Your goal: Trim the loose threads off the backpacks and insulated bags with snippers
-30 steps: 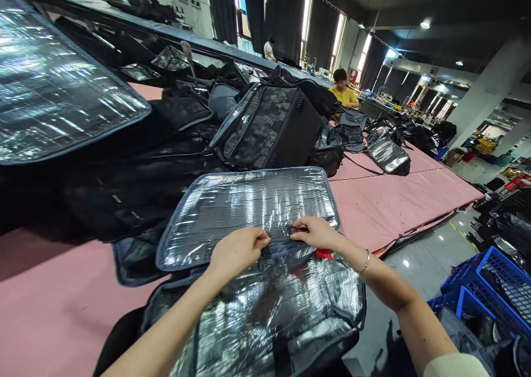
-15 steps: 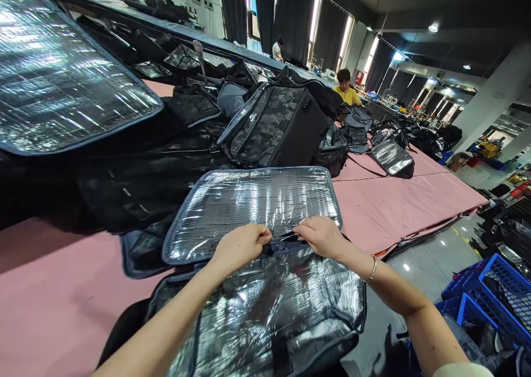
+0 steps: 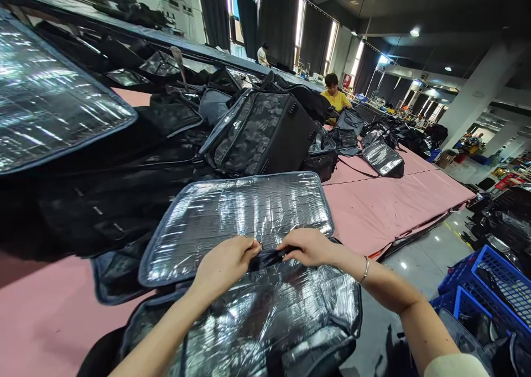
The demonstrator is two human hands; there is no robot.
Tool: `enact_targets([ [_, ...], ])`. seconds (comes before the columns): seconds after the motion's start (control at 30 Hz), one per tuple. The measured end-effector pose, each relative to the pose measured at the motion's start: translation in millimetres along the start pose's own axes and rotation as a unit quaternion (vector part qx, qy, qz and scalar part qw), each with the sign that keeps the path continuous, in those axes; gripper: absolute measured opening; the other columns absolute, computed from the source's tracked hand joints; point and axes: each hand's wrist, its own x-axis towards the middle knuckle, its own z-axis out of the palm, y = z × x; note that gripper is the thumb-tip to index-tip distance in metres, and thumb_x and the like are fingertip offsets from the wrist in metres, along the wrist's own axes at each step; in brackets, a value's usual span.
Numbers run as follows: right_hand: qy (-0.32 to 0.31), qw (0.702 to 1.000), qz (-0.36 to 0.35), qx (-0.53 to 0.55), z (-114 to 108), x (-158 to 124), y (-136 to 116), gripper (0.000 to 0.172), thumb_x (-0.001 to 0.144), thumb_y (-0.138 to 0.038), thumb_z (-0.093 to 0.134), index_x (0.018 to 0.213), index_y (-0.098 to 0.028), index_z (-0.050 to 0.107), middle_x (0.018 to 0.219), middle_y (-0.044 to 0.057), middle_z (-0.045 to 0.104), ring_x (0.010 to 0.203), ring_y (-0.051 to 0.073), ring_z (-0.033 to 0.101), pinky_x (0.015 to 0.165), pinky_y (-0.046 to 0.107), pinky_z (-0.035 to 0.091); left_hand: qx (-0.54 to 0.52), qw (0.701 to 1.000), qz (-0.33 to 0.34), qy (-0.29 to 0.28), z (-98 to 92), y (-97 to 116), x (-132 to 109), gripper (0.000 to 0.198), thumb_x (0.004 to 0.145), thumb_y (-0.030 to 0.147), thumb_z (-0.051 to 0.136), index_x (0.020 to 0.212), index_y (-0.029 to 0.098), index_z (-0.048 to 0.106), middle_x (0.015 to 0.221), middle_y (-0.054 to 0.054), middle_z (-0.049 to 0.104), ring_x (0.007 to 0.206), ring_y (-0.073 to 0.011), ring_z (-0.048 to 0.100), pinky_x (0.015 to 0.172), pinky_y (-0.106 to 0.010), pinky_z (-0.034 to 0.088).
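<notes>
Lower centre, left hand (image 3: 224, 263) and right hand (image 3: 309, 247) clamp fingers on a dark strip (image 3: 269, 257) of the foil bag (image 3: 274, 316); tugging needs firm anchoring.

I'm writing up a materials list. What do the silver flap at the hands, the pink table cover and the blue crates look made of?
Silver flap: likely metallised foil insulation, shiny, with a quilted grid and crinkled glare. Pink table cover: seemingly matte cloth, softly wrinkled, no shine. Blue crates: probably rigid moulded plastic, glossy, with lattice walls.

My silver quilted flap (image 3: 244, 214) has grey trim; pink table (image 3: 390, 205); blue crates (image 3: 493, 288) at four o'clock.
</notes>
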Motion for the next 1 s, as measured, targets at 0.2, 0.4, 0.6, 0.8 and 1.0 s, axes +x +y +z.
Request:
enact_targets([
  [0.2,0.042,0.994,0.087,0.046,3.7,4.0,-7.3,0.026,0.085,-0.020,0.067,0.108,-0.017,0.056,0.102,0.004,0.063,0.093,0.016,0.060,0.079,0.026,0.046,-0.017,0.986,0.033,0.160,1.8,-23.3,-36.9,0.039,0.085,0.045,0.032,0.087,0.021,0.063,0.091,-0.010,0.068,0.089,-0.0261,0.059,0.084,-0.037,0.043],
  [0.4,0.050,0.995,0.083,0.029,21.8,10.5,-6.2,0.033,0.075,-0.014,0.072,0.106,-0.018,0.059,0.099,0.002,0.064,0.092,0.017,0.060,0.074,0.025,0.045,-0.192,0.883,-0.250,0.348,-18.4,-64.7,-82.1,0.034,0.071,0.052,0.057,0.091,0.025,0.059,0.099,-0.005,0.064,0.100,-0.0295,0.056,0.093,-0.045,0.042],
  [0.6,0.066,0.996,0.046,0.033,43.0,33.1,-17.9,0.027,0.076,-0.005,0.057,0.097,-0.019,0.064,0.093,0.002,0.064,0.086,0.015,0.060,0.066,0.023,0.042,-0.470,0.766,-0.312,0.307,-11.6,-77.3,-89.3,0.053,0.055,0.060,0.065,0.085,0.016,0.060,0.075,-0.005,0.067,0.073,-0.0222,0.064,0.064,-0.032,0.052],
  [0.8,0.069,0.996,0.053,0.034,56.4,43.0,-26.1,0.028,0.075,-0.006,0.055,0.097,-0.021,0.064,0.092,0.002,0.064,0.082,0.016,0.060,0.064,0.024,0.041,-0.504,0.739,-0.300,0.329,-9.1,-71.2,-90.1,0.055,0.055,0.062,0.069,0.083,0.015,0.066,0.076,-0.004,0.068,0.068,-0.0181,0.062,0.058,-0.025,0.049],
  [1.0,0.071,0.995,0.064,0.043,61.7,42.9,-24.5,0.027,0.075,-0.005,0.054,0.095,-0.021,0.063,0.092,0.002,0.064,0.082,0.016,0.060,0.067,0.025,0.043,-0.514,0.741,-0.290,0.320,-10.0,-69.4,-91.1,0.055,0.047,0.058,0.077,0.081,0.015,0.067,0.076,-0.003,0.067,0.069,-0.0164,0.060,0.060,-0.023,0.048],
])
